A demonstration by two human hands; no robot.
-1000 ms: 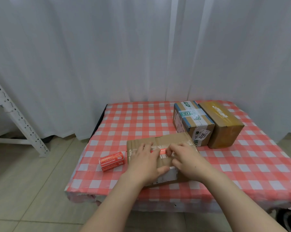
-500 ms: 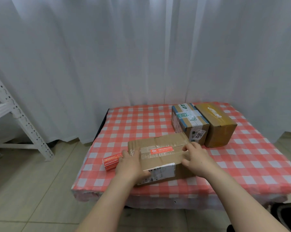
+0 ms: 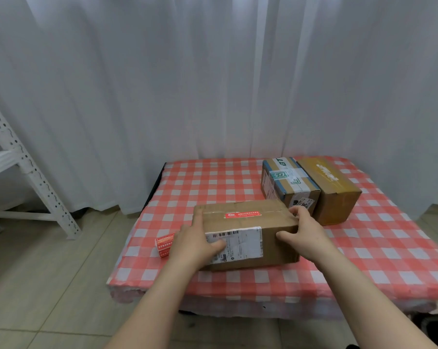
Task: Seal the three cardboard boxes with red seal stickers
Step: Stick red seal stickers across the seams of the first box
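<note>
Stickered box [image 3: 248, 233] lies left-to-right, left hand [image 3: 195, 244] and right hand [image 3: 306, 238] gripping its ends; blue-taped box [image 3: 287, 183] sits far-right, nearer the right hand.

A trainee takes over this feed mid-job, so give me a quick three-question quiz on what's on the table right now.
1. True or false: a red seal sticker lies on top of the near box.
2. What are the left hand and right hand doing? A) holding the near box by its ends B) peeling a sticker C) resting on the floor
3. On which side of the near box does the red sticker pack lie?
Key: 1 true; 2 A; 3 left.
</note>
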